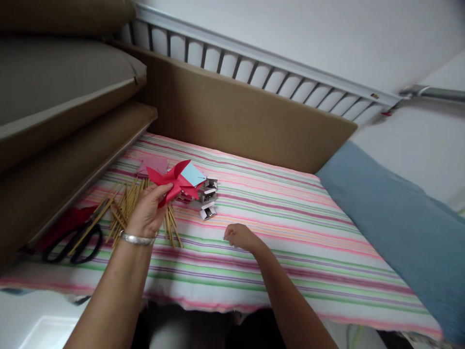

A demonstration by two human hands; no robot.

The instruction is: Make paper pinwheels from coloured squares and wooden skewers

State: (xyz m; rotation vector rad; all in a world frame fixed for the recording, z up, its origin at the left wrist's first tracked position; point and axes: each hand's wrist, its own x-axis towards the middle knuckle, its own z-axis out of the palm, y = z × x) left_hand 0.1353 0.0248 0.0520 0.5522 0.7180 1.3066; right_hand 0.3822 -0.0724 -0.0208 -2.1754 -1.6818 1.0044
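Observation:
My left hand (146, 211), a silver bangle on its wrist, pinches a red paper pinwheel (176, 180) between thumb and fingers and holds it up over the striped cloth (290, 232). Just behind the pinwheel shows a stack of light-blue paper squares (193, 173). Low over the cloth, to the right, is my right hand (240, 236) with its fingers pinched together; a tiny glint shows at the fingertips, too small to name. Between the hands lie several small open boxes (208, 212) with dark contents. Thin wooden sticks (125, 208) lie in a loose pile under and beside my left hand.
Black-handled scissors (78, 243) and a red item (69, 225) lie at the left. Pink paper squares (154, 164) sit behind the sticks. Large padded cushions (72, 111) crowd the left edge. A brown board (236, 106) stands at the back, and blue fabric (392, 203) covers the right.

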